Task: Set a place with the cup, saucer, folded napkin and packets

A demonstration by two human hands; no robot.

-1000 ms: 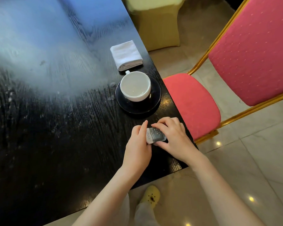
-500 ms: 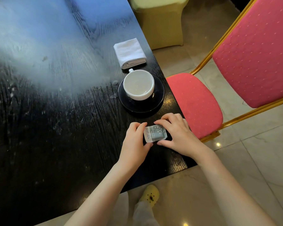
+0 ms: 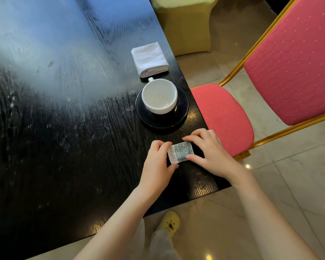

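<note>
A white cup (image 3: 159, 95) stands empty on a dark saucer (image 3: 182, 109) near the right edge of the black table (image 3: 64, 147). Its handle points away from me, toward a folded white napkin (image 3: 149, 59) lying just beyond. Nearer to me, a grey-green packet (image 3: 180, 152) lies flat on the table. My left hand (image 3: 159, 162) pinches its left end between thumb and fingers. My right hand (image 3: 212, 153) holds its right end, thumb on the near edge, fingers on the far edge. I cannot tell whether more packets lie beneath.
A red padded chair (image 3: 221, 117) with a gold frame stands close against the table's right edge. A yellow-covered seat (image 3: 186, 25) sits beyond the table's far corner. The table's near corner is just right of my hands. My yellow shoe (image 3: 170, 222) shows on the tiled floor.
The packet has turned flatter and more square to the table edge between my hands. My fingers have spread to its two ends. Cup, saucer and napkin have not moved.
</note>
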